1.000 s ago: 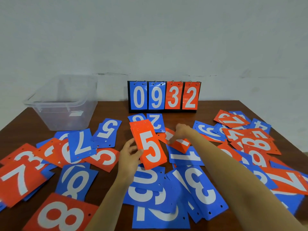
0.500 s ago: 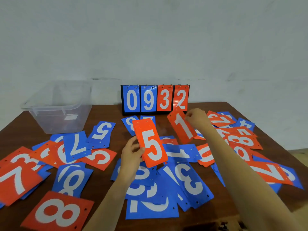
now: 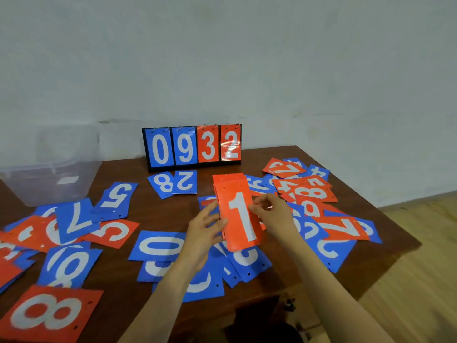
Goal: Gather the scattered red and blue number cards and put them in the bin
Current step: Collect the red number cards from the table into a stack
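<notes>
A pale wall is standing behind a dark wooden table that is carrying the whole spread. At the far left the clear plastic bin is sitting on the table, with no cards visible inside it. In front of it loose cards are lying flat and overlapping, among them a blue 7 and a red 8 at the near edge. Toward the back a ring-bound scoreboard is showing 0932.

At the centre the left hand is gripping a small stack of red cards by its left long edge, thumb on the face and fingers behind, holding it above the table. The right hand is pinching the right edge of the top card, the 1. More cards are lying piled to the right, a red 7 among them.

The cards are looking thin, light and glossy, so they are probably bending easily and sliding over one another. Holding the stack across its long edges seems the safest grip. Flat cards are likely easiest to lift where a corner overlaps another card.
</notes>
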`<state>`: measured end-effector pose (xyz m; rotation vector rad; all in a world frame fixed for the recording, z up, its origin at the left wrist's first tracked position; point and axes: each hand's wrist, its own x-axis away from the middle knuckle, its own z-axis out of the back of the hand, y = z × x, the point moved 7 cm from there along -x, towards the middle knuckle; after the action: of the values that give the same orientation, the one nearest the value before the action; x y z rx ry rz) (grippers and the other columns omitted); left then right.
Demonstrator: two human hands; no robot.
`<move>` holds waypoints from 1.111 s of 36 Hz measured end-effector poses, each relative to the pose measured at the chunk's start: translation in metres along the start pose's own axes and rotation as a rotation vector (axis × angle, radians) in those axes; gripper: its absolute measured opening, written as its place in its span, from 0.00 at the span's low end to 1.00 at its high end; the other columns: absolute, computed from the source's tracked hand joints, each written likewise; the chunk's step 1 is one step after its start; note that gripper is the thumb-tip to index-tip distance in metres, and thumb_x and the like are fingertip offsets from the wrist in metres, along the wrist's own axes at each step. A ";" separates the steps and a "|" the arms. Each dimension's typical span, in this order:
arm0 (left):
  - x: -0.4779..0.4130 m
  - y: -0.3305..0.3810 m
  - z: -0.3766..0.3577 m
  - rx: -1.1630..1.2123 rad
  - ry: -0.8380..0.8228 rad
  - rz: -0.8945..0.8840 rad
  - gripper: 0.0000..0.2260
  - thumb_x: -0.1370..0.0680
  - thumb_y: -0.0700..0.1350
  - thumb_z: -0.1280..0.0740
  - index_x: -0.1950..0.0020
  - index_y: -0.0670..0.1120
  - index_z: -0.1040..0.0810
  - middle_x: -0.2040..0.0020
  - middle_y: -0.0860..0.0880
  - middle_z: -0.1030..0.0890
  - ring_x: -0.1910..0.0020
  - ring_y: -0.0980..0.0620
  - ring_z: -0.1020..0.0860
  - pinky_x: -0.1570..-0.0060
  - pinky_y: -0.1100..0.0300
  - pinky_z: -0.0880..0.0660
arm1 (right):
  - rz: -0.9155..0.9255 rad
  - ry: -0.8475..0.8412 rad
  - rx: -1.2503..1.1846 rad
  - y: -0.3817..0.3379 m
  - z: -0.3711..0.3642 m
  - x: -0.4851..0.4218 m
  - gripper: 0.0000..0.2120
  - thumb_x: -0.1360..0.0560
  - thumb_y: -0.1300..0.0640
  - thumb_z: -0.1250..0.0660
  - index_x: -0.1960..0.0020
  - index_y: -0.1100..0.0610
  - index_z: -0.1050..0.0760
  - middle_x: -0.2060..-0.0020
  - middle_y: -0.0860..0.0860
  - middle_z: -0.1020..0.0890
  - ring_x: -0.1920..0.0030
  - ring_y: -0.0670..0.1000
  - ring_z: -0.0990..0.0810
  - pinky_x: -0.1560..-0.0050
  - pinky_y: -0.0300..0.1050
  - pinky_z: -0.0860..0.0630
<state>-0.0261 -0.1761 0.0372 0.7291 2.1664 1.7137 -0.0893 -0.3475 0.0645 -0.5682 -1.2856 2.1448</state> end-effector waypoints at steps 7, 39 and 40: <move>-0.003 -0.015 0.009 -0.012 0.077 0.033 0.22 0.24 0.36 0.33 0.32 0.49 0.30 0.47 0.47 0.19 0.49 0.50 0.19 0.59 0.57 0.21 | 0.010 -0.062 0.097 0.020 0.001 -0.009 0.12 0.27 0.52 0.29 0.47 0.57 0.24 0.53 0.48 0.22 0.53 0.47 0.23 0.57 0.40 0.26; -0.018 -0.022 0.032 -0.032 0.174 0.067 0.24 0.23 0.36 0.34 0.28 0.47 0.34 0.49 0.50 0.20 0.45 0.48 0.21 0.47 0.49 0.22 | 0.349 -0.230 1.077 0.003 0.007 -0.049 0.12 0.20 0.54 0.41 0.43 0.53 0.21 0.53 0.52 0.18 0.55 0.51 0.20 0.57 0.43 0.23; -0.017 -0.021 0.031 -0.033 0.171 0.065 0.23 0.23 0.36 0.35 0.29 0.47 0.33 0.50 0.50 0.20 0.45 0.48 0.21 0.48 0.49 0.22 | 0.327 -0.240 1.051 0.003 0.011 -0.048 0.10 0.21 0.52 0.39 0.45 0.53 0.21 0.54 0.51 0.18 0.56 0.50 0.21 0.56 0.42 0.23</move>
<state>-0.0005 -0.1637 0.0074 0.6743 2.2419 1.9038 -0.0612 -0.3871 0.0696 -0.0599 -0.0183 2.8037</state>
